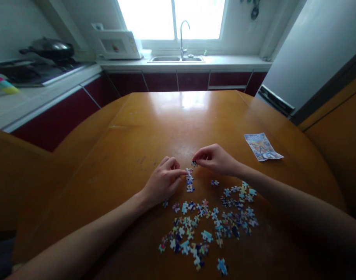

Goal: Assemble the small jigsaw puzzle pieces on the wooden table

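Note:
A short column of joined puzzle pieces (190,182) lies on the wooden table (154,128). My left hand (163,181) rests beside it with fingertips pinched against the column's upper left edge. My right hand (215,158) pinches a single small puzzle piece (194,163) right at the top of the column. Several loose colourful puzzle pieces (208,225) are scattered on the table nearer to me, below both hands.
A printed picture card (262,146) lies on the table to the right. Behind the table runs a kitchen counter with a sink and tap (182,50), a white appliance (116,44) and a stove with a wok (51,48) at left. A grey fridge (309,58) stands at right.

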The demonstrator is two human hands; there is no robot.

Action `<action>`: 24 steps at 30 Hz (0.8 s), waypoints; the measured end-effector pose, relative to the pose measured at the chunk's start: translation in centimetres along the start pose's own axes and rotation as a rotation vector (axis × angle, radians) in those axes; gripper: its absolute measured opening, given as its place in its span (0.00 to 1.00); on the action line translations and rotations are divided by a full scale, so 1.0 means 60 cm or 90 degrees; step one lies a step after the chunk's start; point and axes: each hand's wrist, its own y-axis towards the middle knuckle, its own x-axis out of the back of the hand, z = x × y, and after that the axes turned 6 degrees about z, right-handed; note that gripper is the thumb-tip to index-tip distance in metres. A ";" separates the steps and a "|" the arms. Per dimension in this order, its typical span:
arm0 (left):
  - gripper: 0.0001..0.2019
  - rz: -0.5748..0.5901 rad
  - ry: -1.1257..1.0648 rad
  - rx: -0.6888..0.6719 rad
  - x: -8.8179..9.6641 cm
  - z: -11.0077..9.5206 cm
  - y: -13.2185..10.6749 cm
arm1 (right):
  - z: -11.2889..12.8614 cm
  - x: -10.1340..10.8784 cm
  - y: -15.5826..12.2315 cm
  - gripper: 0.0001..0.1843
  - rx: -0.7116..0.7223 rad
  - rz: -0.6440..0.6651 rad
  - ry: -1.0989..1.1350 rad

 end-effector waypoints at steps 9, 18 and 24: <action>0.16 0.027 0.016 0.028 -0.004 0.004 -0.002 | -0.025 -0.018 0.040 0.10 0.022 0.074 -0.114; 0.14 0.042 -0.005 0.042 -0.003 0.003 0.000 | -0.032 -0.025 0.036 0.10 0.043 0.072 -0.141; 0.16 0.042 -0.008 0.049 -0.006 0.004 0.000 | -0.032 -0.026 0.032 0.10 0.082 0.051 -0.196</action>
